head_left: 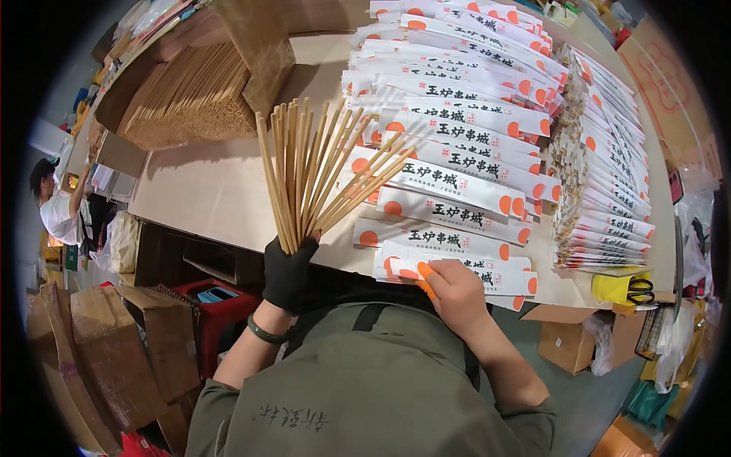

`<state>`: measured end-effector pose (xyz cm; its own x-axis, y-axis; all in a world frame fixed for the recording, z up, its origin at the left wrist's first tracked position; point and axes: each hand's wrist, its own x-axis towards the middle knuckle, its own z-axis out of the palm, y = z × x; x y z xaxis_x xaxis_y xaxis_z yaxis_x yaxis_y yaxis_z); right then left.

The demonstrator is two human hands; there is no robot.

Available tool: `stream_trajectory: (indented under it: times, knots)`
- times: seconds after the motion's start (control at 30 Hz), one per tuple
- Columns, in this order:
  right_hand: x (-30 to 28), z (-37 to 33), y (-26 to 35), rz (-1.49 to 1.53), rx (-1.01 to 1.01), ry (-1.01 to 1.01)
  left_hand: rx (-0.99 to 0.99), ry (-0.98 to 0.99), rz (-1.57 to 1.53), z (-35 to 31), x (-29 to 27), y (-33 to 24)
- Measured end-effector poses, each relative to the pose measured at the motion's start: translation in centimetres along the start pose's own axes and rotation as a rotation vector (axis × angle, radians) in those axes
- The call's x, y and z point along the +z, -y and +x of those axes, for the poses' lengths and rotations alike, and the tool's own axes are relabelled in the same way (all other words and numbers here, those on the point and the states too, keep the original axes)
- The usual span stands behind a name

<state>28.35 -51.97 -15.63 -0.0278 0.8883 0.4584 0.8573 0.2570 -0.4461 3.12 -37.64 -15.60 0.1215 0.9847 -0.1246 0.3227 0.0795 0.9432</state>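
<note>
My left hand (288, 273), in a black glove with bare fingertips, is closed round the lower ends of a bundle of wooden chopsticks (301, 171). The sticks fan out upward above the table edge. My right hand (458, 295) wears an orange finger cot and is closed at the near end of the spread sleeves. It pinches a white paper chopstick sleeve (397, 254) there; part of its grip is hidden. Beyond it, many white paper sleeves (449, 209) with orange dots and dark lettering overlap in a long column.
A cardboard box (270, 65) at the far left holds a big stack of chopsticks (190, 95). Filled sleeves (613, 175) are piled on the right. Scissors (640, 290) lie by a yellow holder at the table edge. Cartons (114, 335) stand lower left; another person (61, 209) is far left.
</note>
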Motion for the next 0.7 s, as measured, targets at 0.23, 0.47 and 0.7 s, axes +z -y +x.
stream_trajectory:
  times: [0.23, 0.47, 0.7]
  knots:
    - [-1.0, 2.3, -2.0, 0.701, 0.747, 0.031, -0.015, 0.08, -0.028, -0.8, -1.1, -1.8]
    - [-4.2, 4.8, -1.7, 0.802, 0.656, 0.012, -0.008, 0.205, 0.026, -0.8, -3.0, -2.6]
    - [-4.7, 4.4, -2.1, 0.206, 0.171, 0.11, 0.216, 0.269, 0.325, 0.9, -5.4, -3.4]
